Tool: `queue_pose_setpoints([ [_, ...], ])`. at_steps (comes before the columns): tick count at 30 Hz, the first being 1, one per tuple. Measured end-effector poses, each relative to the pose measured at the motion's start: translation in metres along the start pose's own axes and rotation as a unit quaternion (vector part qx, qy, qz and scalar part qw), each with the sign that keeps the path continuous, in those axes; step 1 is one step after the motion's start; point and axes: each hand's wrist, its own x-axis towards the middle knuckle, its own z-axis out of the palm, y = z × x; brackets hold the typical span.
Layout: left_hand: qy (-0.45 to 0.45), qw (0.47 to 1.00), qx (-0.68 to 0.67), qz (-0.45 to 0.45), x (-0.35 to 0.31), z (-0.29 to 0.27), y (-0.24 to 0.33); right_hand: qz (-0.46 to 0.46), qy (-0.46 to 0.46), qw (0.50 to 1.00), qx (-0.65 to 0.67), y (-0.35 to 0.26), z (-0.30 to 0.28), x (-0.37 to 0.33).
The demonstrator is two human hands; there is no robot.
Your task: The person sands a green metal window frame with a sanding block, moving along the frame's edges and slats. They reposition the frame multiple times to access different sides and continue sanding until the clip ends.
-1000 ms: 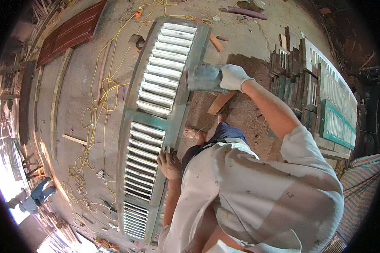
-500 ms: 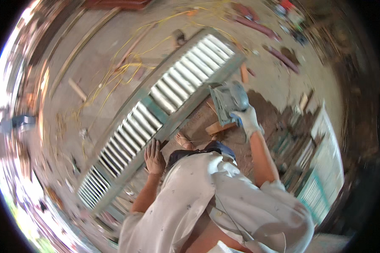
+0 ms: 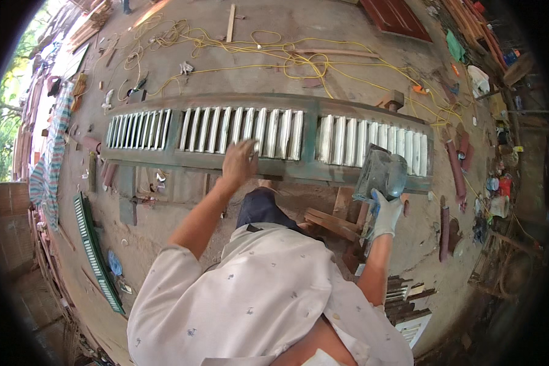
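Observation:
A long louvred wooden shutter [image 3: 312, 134] with worn green and brown paint and bare whitish slats lies crosswise before me. My bare left hand [image 3: 240, 163] rests on its near rail at mid-length, the fingers stretched out over the slats, holding nothing. In a pale work glove, my right hand [image 3: 385, 210] is wrapped round the grip of a grey power sander [image 3: 384, 174]. The sander is tilted over the near rail and slats toward the shutter's right end. Whether its base touches the wood I cannot tell.
Yellow cords [image 3: 311, 58] tangle on the floor beyond the shutter. Wood blocks [image 3: 332, 224] stand below its near edge. A narrow green shutter [image 3: 96, 253] lies at left, a dark red panel [image 3: 398, 18] at far right. Rolled reddish bundles [image 3: 455, 168] lie to the right.
My view has turned, so the shutter now runs almost level across it. My left hand has moved from the near rail's edge onto the slats. The sander now overlaps the shutter's right end.

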Motion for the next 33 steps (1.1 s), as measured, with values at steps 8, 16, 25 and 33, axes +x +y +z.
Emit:
queue_pose_setpoints([
  [8,-0.148,0.987,0.037,0.039,0.199,0.039,-0.089,0.071,0.003,0.984,-0.166,-0.031,0.028,0.020],
  [16,-0.183,0.960,-0.112,0.177,0.239,0.032,-0.115,0.177,0.121,0.961,-0.173,-0.050,0.036,0.020],
  [25,-0.331,0.942,-0.013,0.056,0.268,0.016,-0.105,0.213,0.134,0.965,-0.076,-0.067,0.054,0.015],
  [33,-0.478,0.878,0.007,0.018,0.296,-0.013,-0.064,0.251,0.233,0.907,0.247,-0.071,0.065,-0.031],
])
